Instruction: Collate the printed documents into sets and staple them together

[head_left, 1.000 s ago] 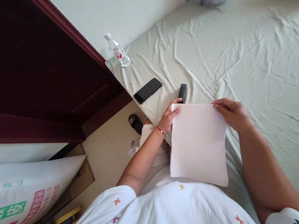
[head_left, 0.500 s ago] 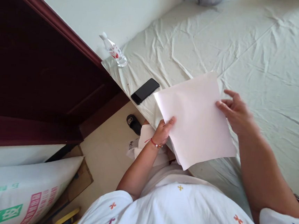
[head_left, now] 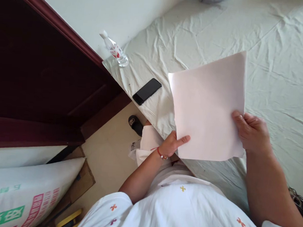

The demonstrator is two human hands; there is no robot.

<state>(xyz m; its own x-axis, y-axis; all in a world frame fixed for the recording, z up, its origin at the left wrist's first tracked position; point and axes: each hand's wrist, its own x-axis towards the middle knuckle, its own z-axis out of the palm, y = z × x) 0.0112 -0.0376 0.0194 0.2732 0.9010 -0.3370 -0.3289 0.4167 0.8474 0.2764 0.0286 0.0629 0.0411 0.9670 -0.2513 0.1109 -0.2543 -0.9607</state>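
Note:
A stack of blank white paper [head_left: 207, 107] is held up in front of me, above the bed, tilted a little. My left hand [head_left: 174, 143] grips its lower left edge, thumb on top and fingers hidden underneath. On the right edge my right hand [head_left: 253, 131] is closed, with the thumb pressed on the top sheet. How many sheets there are I cannot tell. Left of the paper a black phone [head_left: 147, 91] lies on the bed sheet.
The bed [head_left: 282, 79] has a wrinkled pale green sheet. A clear water bottle [head_left: 116, 50] stands at its corner by the wall. Dark red wooden furniture [head_left: 39, 57] fills the left. Below are a black slipper [head_left: 135, 125] and a printed white sack [head_left: 29, 180].
My right hand, earlier with fingers spread at the paper's edge, has closed on it. The paper has turned and moved up and right, and my left hand has shifted right with it.

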